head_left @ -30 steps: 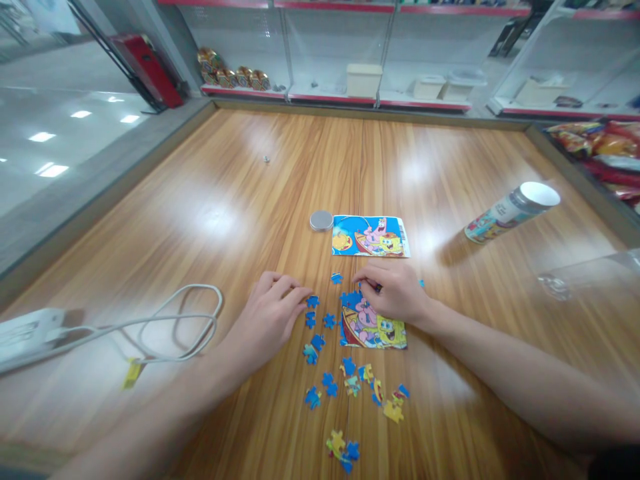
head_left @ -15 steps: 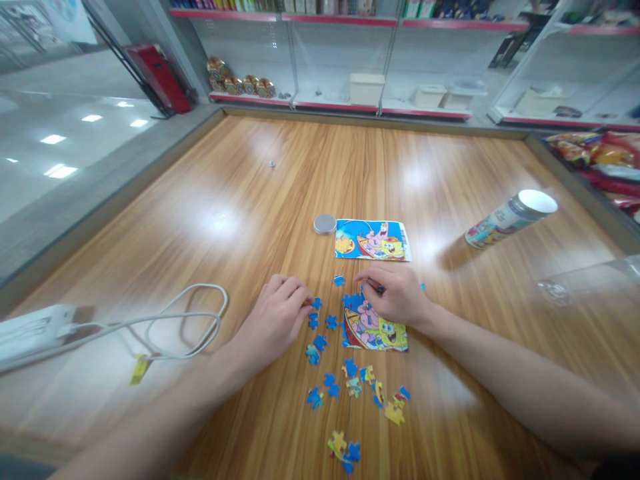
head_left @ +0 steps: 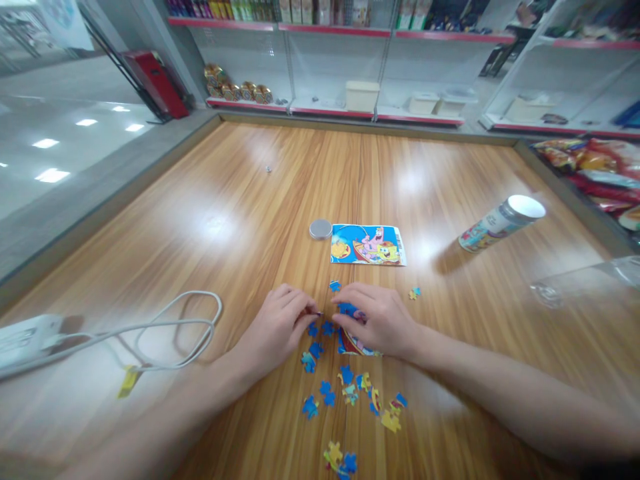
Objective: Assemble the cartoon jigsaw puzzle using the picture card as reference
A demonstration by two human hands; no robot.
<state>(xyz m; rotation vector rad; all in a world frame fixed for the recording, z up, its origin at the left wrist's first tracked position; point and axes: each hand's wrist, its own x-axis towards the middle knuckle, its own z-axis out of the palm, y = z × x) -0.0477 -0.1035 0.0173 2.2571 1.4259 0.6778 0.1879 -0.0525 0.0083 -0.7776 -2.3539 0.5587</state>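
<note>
Lying between hands (head_left: 283, 321) (head_left: 383, 320): blue puzzle piece (head_left: 327, 328)

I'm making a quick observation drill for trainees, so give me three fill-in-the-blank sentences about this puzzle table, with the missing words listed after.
1. The bare right hand covers part of the partly assembled colourful cartoon puzzle, while the bare ____ hand pinches a small thin piece.
2. In the camera's view, the tall printed cylindrical container is to the ____ of the rectangular blue cartoon card.
3. The small tag on the looped white cable is coloured ____.

Missing words: left; right; yellow.
</note>
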